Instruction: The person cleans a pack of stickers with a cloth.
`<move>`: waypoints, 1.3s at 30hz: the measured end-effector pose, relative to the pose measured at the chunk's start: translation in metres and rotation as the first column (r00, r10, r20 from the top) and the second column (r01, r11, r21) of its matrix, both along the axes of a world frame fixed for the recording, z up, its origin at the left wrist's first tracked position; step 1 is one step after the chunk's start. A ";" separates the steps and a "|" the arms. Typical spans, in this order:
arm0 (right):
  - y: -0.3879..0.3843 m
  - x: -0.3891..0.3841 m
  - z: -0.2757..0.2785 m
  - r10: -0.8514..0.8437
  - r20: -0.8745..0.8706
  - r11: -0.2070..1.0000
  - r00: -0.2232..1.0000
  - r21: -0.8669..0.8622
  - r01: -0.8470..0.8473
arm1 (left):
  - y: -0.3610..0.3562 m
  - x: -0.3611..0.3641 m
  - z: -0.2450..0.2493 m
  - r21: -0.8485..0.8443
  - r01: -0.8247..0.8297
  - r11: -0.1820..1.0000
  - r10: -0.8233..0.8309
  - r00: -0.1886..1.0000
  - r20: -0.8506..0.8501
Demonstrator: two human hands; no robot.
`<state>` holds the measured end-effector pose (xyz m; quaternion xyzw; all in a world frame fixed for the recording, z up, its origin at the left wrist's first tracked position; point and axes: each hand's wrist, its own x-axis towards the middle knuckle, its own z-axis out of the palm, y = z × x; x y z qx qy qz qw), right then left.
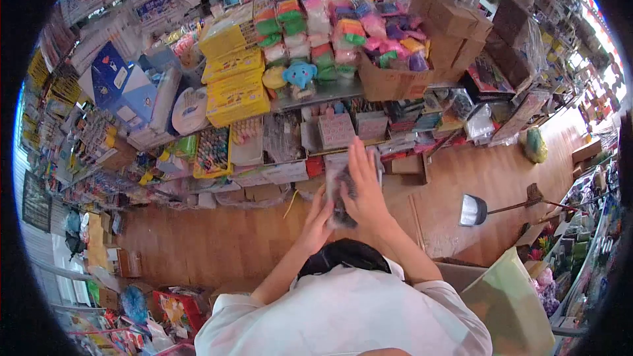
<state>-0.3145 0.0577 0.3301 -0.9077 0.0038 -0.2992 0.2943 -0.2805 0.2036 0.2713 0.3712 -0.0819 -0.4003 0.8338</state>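
Note:
A clear plastic packet with something dark inside is held upright in front of my chest. My left hand grips its lower left side, with the fingers curled at the edge. Across the front of the packet lies my right hand, fingers stretched upward and thumb apart, touching the plastic. The exact contents are too blurred to name. Just beyond the packet, a pink printed box sits on the lower shelf.
Ahead runs a display shelf with yellow boxes, a blue elephant toy and a cardboard box of colourful bags. On the wooden floor at right lies a long-handled dustpan. A pale green bin stands beside me.

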 end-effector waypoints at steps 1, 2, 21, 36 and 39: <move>0.011 0.000 0.007 0.034 -0.036 0.999 0.999 -0.003 -0.034 | 0.000 -0.001 0.000 0.011 0.032 0.999 -0.032 0.999 0.018; 0.020 -0.003 0.010 0.033 -0.048 0.999 0.998 0.011 -0.032 | 0.002 -0.001 -0.003 0.024 0.034 0.999 -0.035 0.999 0.005; -0.007 -0.033 -0.016 0.170 0.081 0.963 0.982 -0.222 -0.149 | -0.003 0.008 0.028 0.026 -0.163 0.986 0.160 0.983 0.095; -0.007 -0.029 -0.051 0.218 -0.030 -0.064 0.975 0.997 0.045 | 0.009 0.035 -0.001 -0.089 -0.016 0.996 0.027 0.991 0.128; -0.001 -0.024 -0.044 -0.014 -0.125 0.084 0.992 0.989 0.126 | 0.006 0.026 -0.004 -0.136 -0.111 0.984 0.109 0.994 -0.017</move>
